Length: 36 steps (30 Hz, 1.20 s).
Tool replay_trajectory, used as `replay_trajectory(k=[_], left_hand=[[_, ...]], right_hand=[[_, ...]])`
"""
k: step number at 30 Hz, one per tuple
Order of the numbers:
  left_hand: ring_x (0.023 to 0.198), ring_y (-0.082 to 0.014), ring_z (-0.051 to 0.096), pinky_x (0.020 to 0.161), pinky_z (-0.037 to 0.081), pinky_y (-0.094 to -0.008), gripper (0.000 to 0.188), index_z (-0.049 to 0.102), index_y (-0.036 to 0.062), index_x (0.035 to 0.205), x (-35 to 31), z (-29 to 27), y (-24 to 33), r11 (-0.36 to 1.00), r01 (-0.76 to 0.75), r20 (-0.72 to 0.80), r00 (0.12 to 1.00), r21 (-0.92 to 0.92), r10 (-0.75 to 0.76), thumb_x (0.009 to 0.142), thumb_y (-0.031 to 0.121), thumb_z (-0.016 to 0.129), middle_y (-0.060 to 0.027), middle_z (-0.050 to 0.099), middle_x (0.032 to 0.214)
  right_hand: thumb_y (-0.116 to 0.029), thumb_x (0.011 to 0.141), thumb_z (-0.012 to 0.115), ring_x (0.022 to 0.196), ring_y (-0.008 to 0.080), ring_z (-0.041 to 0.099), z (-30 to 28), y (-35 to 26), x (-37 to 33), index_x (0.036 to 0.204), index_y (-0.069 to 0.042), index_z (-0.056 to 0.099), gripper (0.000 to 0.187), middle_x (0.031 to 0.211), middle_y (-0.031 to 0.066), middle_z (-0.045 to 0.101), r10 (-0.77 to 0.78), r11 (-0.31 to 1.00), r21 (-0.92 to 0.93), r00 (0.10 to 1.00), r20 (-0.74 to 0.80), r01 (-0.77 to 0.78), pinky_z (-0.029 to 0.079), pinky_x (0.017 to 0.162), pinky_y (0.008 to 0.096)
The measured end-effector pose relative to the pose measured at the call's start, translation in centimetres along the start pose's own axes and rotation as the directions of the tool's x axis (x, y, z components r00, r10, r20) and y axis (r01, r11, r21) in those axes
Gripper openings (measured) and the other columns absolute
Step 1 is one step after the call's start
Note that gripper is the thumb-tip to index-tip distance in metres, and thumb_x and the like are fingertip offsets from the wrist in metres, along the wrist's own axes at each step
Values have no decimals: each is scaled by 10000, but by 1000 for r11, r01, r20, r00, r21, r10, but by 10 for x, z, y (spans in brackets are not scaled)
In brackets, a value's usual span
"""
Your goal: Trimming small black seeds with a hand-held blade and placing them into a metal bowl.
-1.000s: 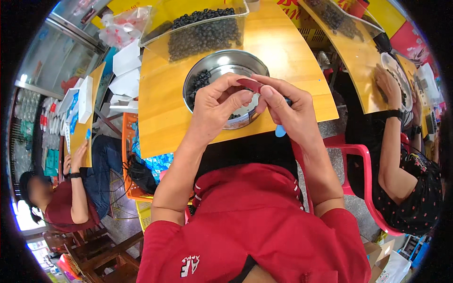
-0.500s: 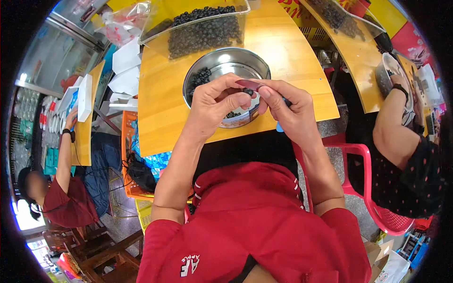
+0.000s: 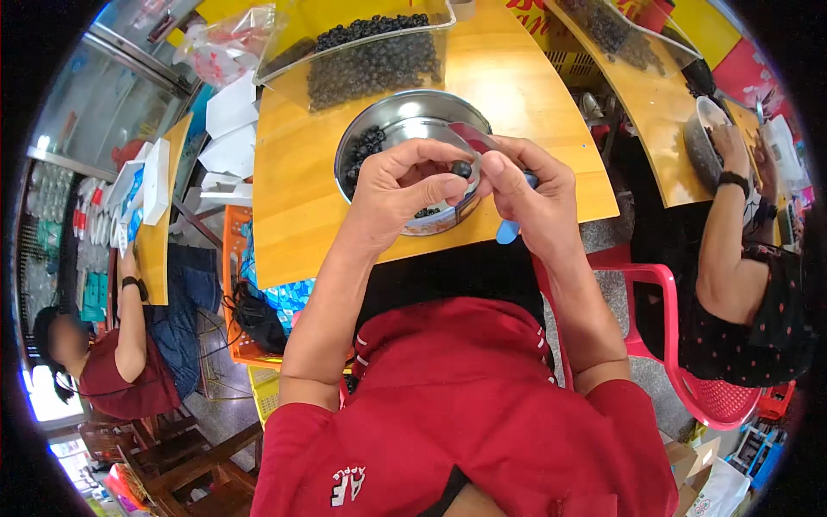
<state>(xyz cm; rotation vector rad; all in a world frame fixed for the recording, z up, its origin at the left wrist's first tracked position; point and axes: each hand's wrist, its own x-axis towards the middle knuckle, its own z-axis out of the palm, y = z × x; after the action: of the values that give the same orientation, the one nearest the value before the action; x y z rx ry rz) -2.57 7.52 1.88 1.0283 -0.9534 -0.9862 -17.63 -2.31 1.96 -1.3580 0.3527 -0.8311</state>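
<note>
Between the thumb and fingers of my left hand [image 3: 398,183] is a small dark round fruit [image 3: 462,169]. My right hand [image 3: 536,185] is closed on a small knife, its blue handle [image 3: 508,231] showing below the palm. The knife's blade [image 3: 470,136] points up and left, just beyond the fruit and apart from it. Both hands are over the near part of a round steel bowl [image 3: 422,119]. More dark round pieces [image 3: 365,148] lie along the bowl's left side, and a few show under my fingers.
A clear plastic bin [image 3: 284,76] full of dark round fruits stands at the back of the wooden table [image 3: 543,112]. At right, a person's hand [image 3: 729,146] is in another bowl [image 3: 699,145]. Another person [image 3: 129,370] sits at left. A pink chair [image 3: 668,302] stands nearby.
The knife blade has swung up and away from the fruit, and more of the blue handle shows. My hands have shifted slightly. The people on both sides have moved their arms.
</note>
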Motion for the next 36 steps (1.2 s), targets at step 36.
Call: replay_trajectory(k=[36], left_hand=[[809,-98,574,734,478,-233,142,631,-30,958,2,-15,-6,975,-153,89,986,162,140,831,14,677,-27,587,906]], right_hand=[[-209,957,559,523,18,428,-7,-11,-1,1127,-21,651,270,679,-14,599,178,983,-66,972,150,-170,332,456,174]])
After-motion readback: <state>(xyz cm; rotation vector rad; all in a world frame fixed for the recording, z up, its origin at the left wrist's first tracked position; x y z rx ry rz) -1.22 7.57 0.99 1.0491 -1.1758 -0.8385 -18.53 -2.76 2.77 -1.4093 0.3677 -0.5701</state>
